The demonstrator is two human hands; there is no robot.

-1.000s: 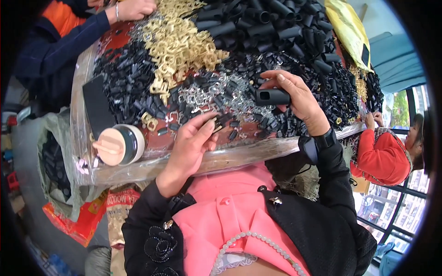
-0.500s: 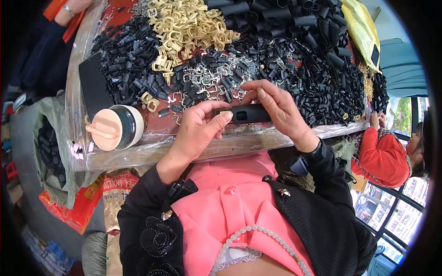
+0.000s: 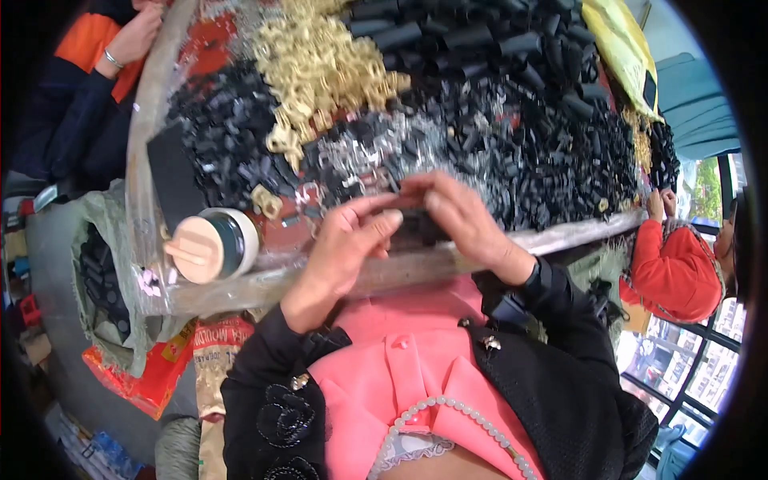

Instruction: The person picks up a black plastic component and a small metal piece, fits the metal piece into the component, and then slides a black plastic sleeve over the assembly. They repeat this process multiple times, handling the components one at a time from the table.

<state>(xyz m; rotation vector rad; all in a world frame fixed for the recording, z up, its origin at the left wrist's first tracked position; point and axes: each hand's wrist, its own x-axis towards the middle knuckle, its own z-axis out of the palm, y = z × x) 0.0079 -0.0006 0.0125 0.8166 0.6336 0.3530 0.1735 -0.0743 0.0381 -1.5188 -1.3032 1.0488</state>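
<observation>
Between my hands, over the near table edge, is a short black plastic tube, blurred and mostly covered by fingers. My left hand pinches its left end between thumb and fingers. Bent over its right end and top is my right hand, also closed on it. Just beyond my hands lie loose silver metal clips. Small black plastic parts spread out to the right, and a heap of cream-coloured plastic clips lies farther off.
A cup with a beige lid stands at the near left corner, beside a flat black slab. Larger black tubes and a yellow bag lie at the far side. Co-workers sit left and right; an open sack stands at left.
My right hand has shifted slightly left and down, its fingers now covering more of the black tube. The view has shifted a little, and the co-worker at left leans farther in.
</observation>
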